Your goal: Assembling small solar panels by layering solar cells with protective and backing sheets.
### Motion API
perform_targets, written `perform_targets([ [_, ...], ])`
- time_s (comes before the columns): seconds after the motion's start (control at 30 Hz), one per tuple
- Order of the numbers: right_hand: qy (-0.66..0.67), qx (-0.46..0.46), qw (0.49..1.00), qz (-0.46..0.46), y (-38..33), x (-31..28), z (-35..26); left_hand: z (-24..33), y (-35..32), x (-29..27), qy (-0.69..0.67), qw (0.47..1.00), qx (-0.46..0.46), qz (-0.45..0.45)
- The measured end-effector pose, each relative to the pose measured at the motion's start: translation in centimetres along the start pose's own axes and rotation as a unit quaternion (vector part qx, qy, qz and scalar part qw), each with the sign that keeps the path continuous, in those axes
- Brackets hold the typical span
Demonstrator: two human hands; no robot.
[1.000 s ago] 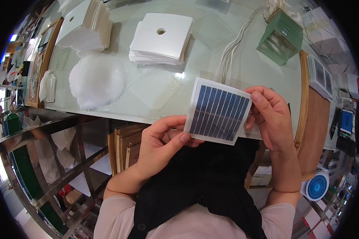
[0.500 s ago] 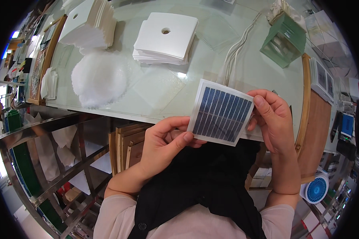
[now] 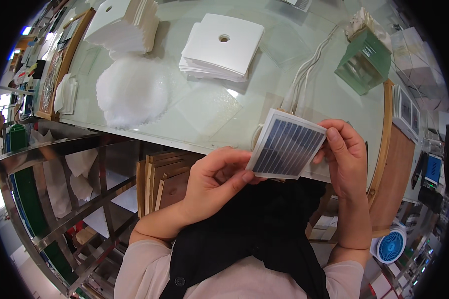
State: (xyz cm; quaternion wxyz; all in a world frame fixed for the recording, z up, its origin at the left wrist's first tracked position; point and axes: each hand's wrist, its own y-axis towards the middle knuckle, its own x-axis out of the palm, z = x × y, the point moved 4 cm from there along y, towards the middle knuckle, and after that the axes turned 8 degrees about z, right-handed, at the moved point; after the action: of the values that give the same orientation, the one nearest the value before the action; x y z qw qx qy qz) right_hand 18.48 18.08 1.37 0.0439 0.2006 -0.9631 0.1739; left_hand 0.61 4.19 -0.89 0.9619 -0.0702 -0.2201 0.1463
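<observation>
Holding the small solar panel (image 3: 287,145) by its edges alone looked the sound way to handle it, keeping fingertips off the dark cells and the grip light so it would not flex. It sat at centre frame, tilted, above the near edge of the glass table (image 3: 204,107). The left hand (image 3: 218,180) pinched its lower left corner between thumb and forefinger, palm up, wrist bent. The right hand (image 3: 345,154) clasped its right edge, fingers curled behind, forearm rising from the lower right.
</observation>
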Motion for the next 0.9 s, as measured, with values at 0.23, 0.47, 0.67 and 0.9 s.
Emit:
perform_targets([
  [0.23,-0.010,-0.033,0.999,-0.015,-0.6,0.2,-0.4,0.3,-0.4,-0.1,0.020,0.999,0.038,-0.025],
  [0.47,-0.006,-0.033,0.999,-0.033,-0.6,0.6,-0.8,0.4,-0.5,-0.3,0.012,0.998,0.062,-0.025],
  [0.67,-0.039,-0.108,0.993,-0.029,0.4,3.0,-2.9,0.2,-0.3,-1.3,-0.043,0.999,0.022,0.008],
  [0.9,-0.236,-0.188,0.949,-0.096,2.6,6.1,-5.3,0.2,0.1,-3.2,-0.097,0.993,0.031,0.066],
])
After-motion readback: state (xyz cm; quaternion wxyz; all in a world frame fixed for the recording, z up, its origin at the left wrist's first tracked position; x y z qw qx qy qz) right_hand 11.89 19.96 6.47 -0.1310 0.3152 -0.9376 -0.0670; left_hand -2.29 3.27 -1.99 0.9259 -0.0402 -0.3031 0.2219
